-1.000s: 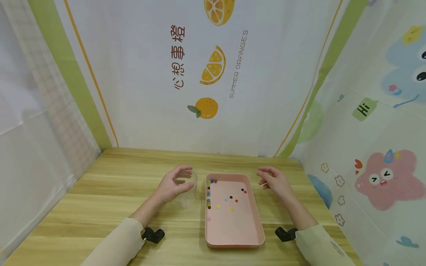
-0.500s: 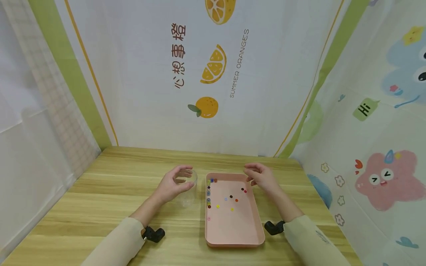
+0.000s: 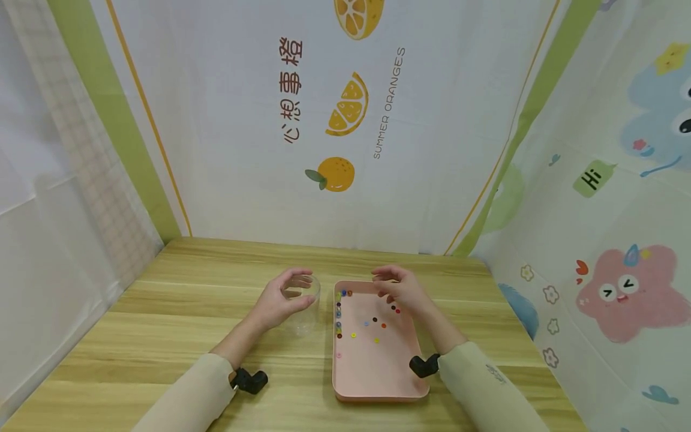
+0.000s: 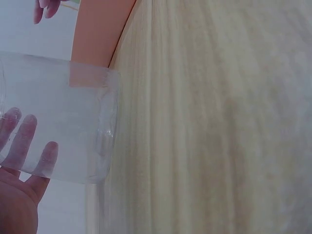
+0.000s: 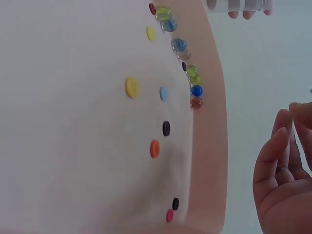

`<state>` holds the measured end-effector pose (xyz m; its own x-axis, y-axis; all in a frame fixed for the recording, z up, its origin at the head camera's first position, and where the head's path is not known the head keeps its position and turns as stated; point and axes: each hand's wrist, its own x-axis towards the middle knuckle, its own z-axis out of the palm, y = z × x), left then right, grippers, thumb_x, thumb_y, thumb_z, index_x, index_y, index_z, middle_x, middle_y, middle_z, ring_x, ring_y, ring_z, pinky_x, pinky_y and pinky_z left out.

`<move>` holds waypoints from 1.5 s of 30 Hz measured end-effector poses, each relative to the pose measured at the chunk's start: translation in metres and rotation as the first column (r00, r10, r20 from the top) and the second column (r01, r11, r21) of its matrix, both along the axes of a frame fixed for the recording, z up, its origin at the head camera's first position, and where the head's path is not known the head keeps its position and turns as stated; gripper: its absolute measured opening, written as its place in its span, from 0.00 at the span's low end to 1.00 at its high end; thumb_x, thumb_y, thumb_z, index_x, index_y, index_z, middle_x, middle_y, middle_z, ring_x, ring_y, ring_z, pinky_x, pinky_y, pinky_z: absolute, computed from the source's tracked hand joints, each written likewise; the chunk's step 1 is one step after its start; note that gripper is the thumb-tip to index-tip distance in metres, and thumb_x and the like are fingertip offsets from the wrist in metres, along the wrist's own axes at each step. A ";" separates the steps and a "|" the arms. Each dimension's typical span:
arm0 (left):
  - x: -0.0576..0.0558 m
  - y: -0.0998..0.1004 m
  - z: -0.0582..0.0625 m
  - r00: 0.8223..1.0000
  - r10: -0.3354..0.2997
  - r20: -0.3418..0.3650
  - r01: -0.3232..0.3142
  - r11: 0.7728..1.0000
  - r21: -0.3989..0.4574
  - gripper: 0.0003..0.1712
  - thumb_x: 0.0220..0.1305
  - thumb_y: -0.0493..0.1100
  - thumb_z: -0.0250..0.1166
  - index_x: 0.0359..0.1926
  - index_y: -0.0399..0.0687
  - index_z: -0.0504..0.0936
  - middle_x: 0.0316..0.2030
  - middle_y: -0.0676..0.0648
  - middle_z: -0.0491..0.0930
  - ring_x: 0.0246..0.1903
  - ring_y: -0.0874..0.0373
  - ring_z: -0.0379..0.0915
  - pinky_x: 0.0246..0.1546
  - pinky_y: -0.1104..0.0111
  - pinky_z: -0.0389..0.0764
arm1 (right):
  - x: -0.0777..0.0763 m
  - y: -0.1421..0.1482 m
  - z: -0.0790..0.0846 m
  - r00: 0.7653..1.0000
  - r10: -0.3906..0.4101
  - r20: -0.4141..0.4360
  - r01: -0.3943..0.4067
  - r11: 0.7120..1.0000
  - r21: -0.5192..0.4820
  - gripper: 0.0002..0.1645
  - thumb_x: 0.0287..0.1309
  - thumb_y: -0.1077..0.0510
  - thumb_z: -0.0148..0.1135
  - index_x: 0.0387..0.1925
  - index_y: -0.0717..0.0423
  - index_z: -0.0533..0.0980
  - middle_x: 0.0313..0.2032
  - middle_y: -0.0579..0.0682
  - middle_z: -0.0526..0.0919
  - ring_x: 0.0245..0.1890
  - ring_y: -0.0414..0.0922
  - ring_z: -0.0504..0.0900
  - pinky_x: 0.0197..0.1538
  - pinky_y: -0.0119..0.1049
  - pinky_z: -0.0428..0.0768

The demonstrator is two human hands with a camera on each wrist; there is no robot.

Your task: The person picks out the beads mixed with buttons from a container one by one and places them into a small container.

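My left hand [image 3: 274,305] grips a clear plastic cup [image 3: 303,326] from its left side, thumb and fingers around the upper part. The cup stands upright on the table, and its see-through wall shows the fingers behind it. To its right lies a pink tray [image 3: 380,378]. Several glass marbles [image 5: 179,45] line the tray's left and far sides. Scattered on its floor are small buttons, among them a yellow button [image 5: 131,87], an orange button [image 5: 154,149] and a black button [image 5: 166,128]. Over the tray's far end hovers my right hand [image 3: 403,293], fingers loosely bent, nothing visible in them.
The wooden table [image 3: 216,270] extends to both sides of the tray. Behind it hangs a white curtain [image 3: 243,180] with orange prints, and a patterned curtain [image 3: 583,258] closes off the right. Each wrist wears a small black camera [image 3: 424,365].
My right hand has moved left, from beside the tray's right edge to above its far end. The left hand and cup have stayed in place.
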<state>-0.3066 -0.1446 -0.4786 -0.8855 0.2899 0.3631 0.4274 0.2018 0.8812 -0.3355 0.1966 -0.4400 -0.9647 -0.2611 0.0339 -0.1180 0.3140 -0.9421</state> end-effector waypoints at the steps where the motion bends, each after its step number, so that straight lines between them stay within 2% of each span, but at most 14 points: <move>1: 0.000 0.000 0.000 1.000 0.000 0.000 0.000 1.000 0.000 0.32 0.69 0.41 0.75 0.72 0.45 0.77 0.62 0.34 0.83 0.65 0.32 0.80 0.66 0.35 0.79 | 0.000 -0.002 -0.001 1.000 0.002 0.001 -0.002 1.000 0.002 0.22 0.75 0.58 0.69 0.66 0.55 0.82 0.54 0.57 0.86 0.46 0.62 0.87 0.42 0.43 0.86; 6: 0.000 0.000 0.000 1.000 -0.001 -0.002 0.001 1.000 0.004 0.32 0.69 0.41 0.75 0.72 0.46 0.77 0.62 0.34 0.83 0.65 0.32 0.80 0.66 0.35 0.79 | -0.004 -0.011 -0.007 1.000 0.005 -0.016 -0.004 0.998 0.058 0.20 0.76 0.58 0.68 0.65 0.52 0.84 0.51 0.54 0.88 0.48 0.69 0.86 0.40 0.48 0.86; 10: 0.000 0.000 0.000 1.000 -0.001 -0.003 0.001 1.000 0.005 0.32 0.70 0.41 0.75 0.72 0.45 0.77 0.62 0.34 0.83 0.65 0.31 0.80 0.66 0.35 0.79 | -0.008 -0.019 -0.014 1.000 0.003 0.000 -0.003 0.998 0.069 0.18 0.76 0.59 0.68 0.63 0.53 0.85 0.48 0.55 0.88 0.46 0.66 0.88 0.36 0.43 0.82; 14: -0.001 0.000 0.000 1.000 0.000 -0.006 0.000 1.000 0.001 0.32 0.70 0.41 0.74 0.72 0.46 0.76 0.63 0.34 0.83 0.65 0.31 0.79 0.66 0.35 0.79 | -0.011 -0.025 -0.020 0.999 -0.005 0.039 0.003 0.999 0.054 0.18 0.76 0.59 0.68 0.63 0.56 0.84 0.47 0.54 0.89 0.45 0.62 0.89 0.36 0.40 0.79; 18: 0.000 -0.001 0.000 1.000 -0.002 -0.006 0.002 1.000 0.003 0.32 0.70 0.41 0.74 0.72 0.45 0.76 0.63 0.34 0.83 0.65 0.29 0.79 0.66 0.34 0.79 | -0.012 -0.031 -0.024 0.998 -0.005 0.067 0.002 0.999 0.038 0.20 0.76 0.58 0.69 0.64 0.57 0.84 0.48 0.53 0.90 0.45 0.59 0.89 0.38 0.40 0.80; 23: 0.001 -0.001 0.000 1.000 -0.005 -0.002 0.005 1.000 0.011 0.32 0.70 0.41 0.74 0.72 0.45 0.76 0.62 0.34 0.83 0.65 0.27 0.78 0.66 0.33 0.78 | -0.011 -0.038 -0.030 0.991 -0.030 0.130 0.024 0.999 0.046 0.16 0.75 0.56 0.71 0.61 0.48 0.87 0.49 0.51 0.90 0.41 0.51 0.89 0.39 0.37 0.82; 27: 0.001 0.000 0.000 1.000 -0.004 0.001 0.004 1.000 0.008 0.32 0.70 0.41 0.74 0.72 0.45 0.76 0.62 0.34 0.83 0.66 0.27 0.78 0.66 0.33 0.79 | -0.009 -0.042 -0.034 0.985 -0.028 0.170 0.028 1.000 -0.001 0.14 0.76 0.57 0.69 0.59 0.51 0.87 0.49 0.52 0.89 0.36 0.45 0.84 0.39 0.35 0.82; 30: 0.000 0.000 0.000 1.000 -0.003 0.001 0.003 1.000 0.006 0.32 0.70 0.41 0.74 0.72 0.45 0.76 0.62 0.34 0.83 0.66 0.27 0.78 0.66 0.34 0.79 | -0.009 -0.045 -0.038 0.982 -0.021 0.186 0.028 0.999 -0.038 0.14 0.77 0.59 0.68 0.59 0.55 0.86 0.49 0.54 0.88 0.34 0.44 0.81 0.38 0.34 0.81; 35: 0.000 0.000 0.000 1.000 -0.003 -0.005 0.003 1.000 0.004 0.32 0.70 0.41 0.74 0.72 0.45 0.76 0.62 0.34 0.83 0.65 0.29 0.79 0.66 0.33 0.79 | -0.010 -0.048 -0.042 0.978 -0.072 0.195 0.067 0.997 0.035 0.12 0.76 0.56 0.69 0.57 0.48 0.88 0.45 0.51 0.89 0.29 0.43 0.81 0.31 0.33 0.77; 39: 0.000 0.000 0.000 1.000 -0.003 -0.009 0.004 1.000 0.004 0.32 0.70 0.41 0.74 0.72 0.45 0.76 0.63 0.34 0.83 0.65 0.30 0.79 0.66 0.32 0.78 | -0.010 -0.049 -0.046 0.974 -0.074 0.214 0.065 0.997 0.046 0.13 0.76 0.55 0.69 0.57 0.48 0.87 0.43 0.51 0.90 0.24 0.43 0.78 0.25 0.34 0.71; 45: 0.000 0.000 0.000 1.000 -0.006 -0.002 0.007 1.000 0.008 0.32 0.70 0.41 0.74 0.72 0.45 0.76 0.63 0.34 0.83 0.65 0.29 0.79 0.66 0.32 0.78 | -0.011 -0.050 -0.050 0.969 -0.060 0.239 0.068 0.997 -0.022 0.13 0.76 0.59 0.67 0.58 0.52 0.87 0.49 0.51 0.90 0.29 0.42 0.81 0.31 0.32 0.76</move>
<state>-0.3065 -0.1442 -0.4787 -0.8830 0.2929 0.3667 0.4301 0.1923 0.8821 -0.3466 0.1464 -0.4896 -0.9606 -0.2008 -0.1924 0.1306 0.2848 -0.9496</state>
